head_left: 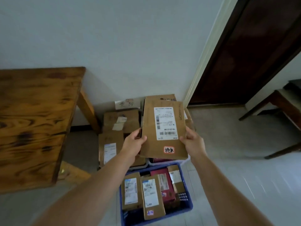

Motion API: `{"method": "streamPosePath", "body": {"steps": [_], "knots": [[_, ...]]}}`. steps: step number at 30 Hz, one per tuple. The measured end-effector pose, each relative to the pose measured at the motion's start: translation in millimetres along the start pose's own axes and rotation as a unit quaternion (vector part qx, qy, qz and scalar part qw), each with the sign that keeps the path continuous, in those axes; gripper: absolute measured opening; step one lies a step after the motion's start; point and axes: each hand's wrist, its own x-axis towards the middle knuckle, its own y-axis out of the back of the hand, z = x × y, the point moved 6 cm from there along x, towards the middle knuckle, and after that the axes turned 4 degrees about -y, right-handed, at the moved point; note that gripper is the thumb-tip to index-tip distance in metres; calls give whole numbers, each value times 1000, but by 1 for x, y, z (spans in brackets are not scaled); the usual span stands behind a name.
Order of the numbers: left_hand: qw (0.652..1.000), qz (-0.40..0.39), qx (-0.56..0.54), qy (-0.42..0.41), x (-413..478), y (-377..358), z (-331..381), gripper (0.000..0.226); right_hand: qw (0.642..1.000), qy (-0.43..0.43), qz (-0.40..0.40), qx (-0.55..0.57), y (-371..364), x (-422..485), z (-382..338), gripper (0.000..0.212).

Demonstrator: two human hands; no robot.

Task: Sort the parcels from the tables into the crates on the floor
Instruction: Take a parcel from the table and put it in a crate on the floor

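One held parcel: flat brown cardboard parcel [149, 144], rectangular and thin, held in the air in front of the person, above the crates on the floor.
Long axis: runs away from the person toward the wall; the broad face is turned up to the camera and the print reads upside down from the person's side.
Surface: matte board with sharp corners; a white printed shipping label [166, 123] with barcodes covers the far half, and a small red-edged handwritten sticker [168, 150] sits near the near edge.
Left hand [134, 144]: pinches the left long edge, thumb on the top face, the other fingers hidden beneath.
Right hand [193, 141]: pinches the right long edge, thumb on top, fingers curled behind the edge.
Under the parcel: pale plastic crate [184, 160], mostly hidden.
Nearest the person: blue plastic lattice crate [189, 206] holding upright brown labelled packets [151, 194] and a maroon packet [164, 185].
Left of centre: stacked brown cardboard boxes [121, 119] against the wall, under a handwritten paper sign [127, 104].
Far left: knotty varnished wooden table [32, 119].
Right: dark wooden door [244, 54] and a dark side table [285, 108] on pale glossy tiles.
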Motion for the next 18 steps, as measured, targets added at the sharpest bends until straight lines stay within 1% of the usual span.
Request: {"method": "streamPosePath", "body": {"steps": [3,7,10,13,15,18], "knots": [[999,26,11,35,24,-2,-18,47,999,-36,-12,-29,-12,32,19,45],[997,55,20,59,52,-9,-29,47,995,-86,-50,-7,-20,73,32,45],[993,88,15,75,76,-27,-32,48,992,-102,-75,-15,-16,111,36,44],[988,131,5,86,101,-62,-31,46,989,-107,-97,-20,-3,166,39,44],[981,164,-26,101,120,-92,-32,43,986,-99,-125,-45,10,206,34,45],[973,183,-96,99,153,-128,-24,39,982,-84,-151,-75,22,260,15,48]]}}
